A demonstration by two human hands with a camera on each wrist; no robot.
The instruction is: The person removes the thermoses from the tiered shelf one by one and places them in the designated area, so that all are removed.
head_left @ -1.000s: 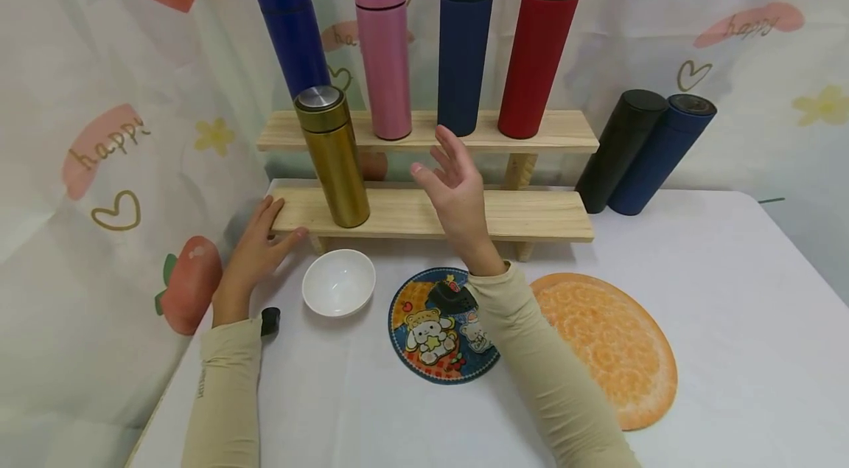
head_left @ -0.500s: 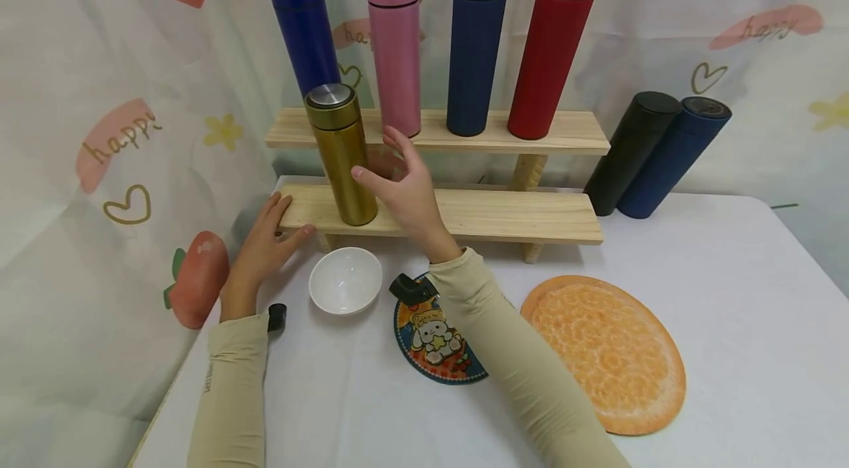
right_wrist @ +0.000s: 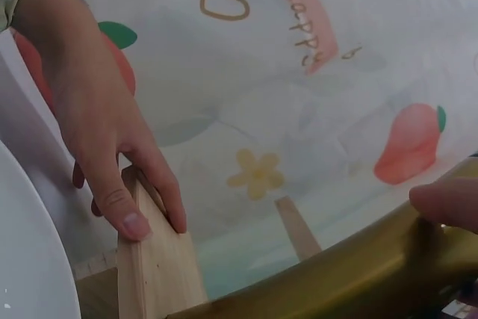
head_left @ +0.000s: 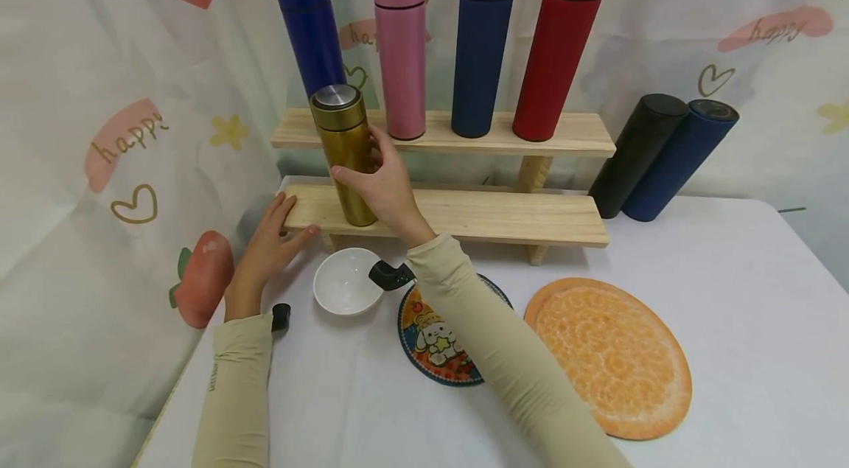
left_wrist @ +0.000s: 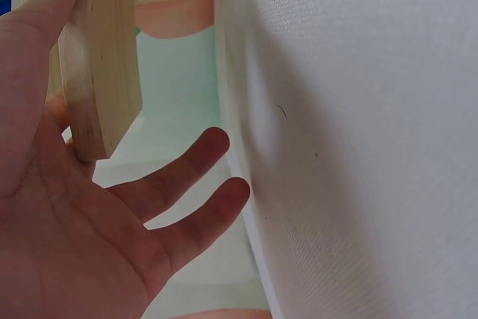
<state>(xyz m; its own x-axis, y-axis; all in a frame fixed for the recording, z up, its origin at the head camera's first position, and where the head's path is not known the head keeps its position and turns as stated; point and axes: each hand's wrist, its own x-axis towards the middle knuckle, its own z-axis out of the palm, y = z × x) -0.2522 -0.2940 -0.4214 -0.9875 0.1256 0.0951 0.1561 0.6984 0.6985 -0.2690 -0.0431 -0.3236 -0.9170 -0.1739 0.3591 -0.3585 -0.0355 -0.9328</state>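
A gold thermos bottle (head_left: 343, 147) with a steel-topped lid stands near the left end of the lower board of a two-tier wooden stand (head_left: 504, 214). My right hand (head_left: 390, 188) holds it from the right, thumb in front and fingers behind, partly hidden. In the right wrist view only a bit of my thumb (right_wrist: 452, 203) shows on the gold bottle (right_wrist: 336, 278). My left hand (head_left: 268, 247) grips the left end of the lower board. In the left wrist view that hand (left_wrist: 82, 237) has its thumb along the board (left_wrist: 101, 72), with two fingers spread beyond it.
Along the upper board stand blue (head_left: 308, 33), pink (head_left: 401, 55), navy (head_left: 484, 48) and red (head_left: 562, 48) bottles. Black (head_left: 637, 155) and navy (head_left: 682, 158) bottles lean right. A white bowl (head_left: 345, 287), cartoon mat (head_left: 434, 346) and orange round mat (head_left: 610, 357) lie in front.
My right hand has moved left from in front of the stand's middle and taken hold of the gold thermos bottle. The left hand keeps its place on the board. The view has shifted slightly.
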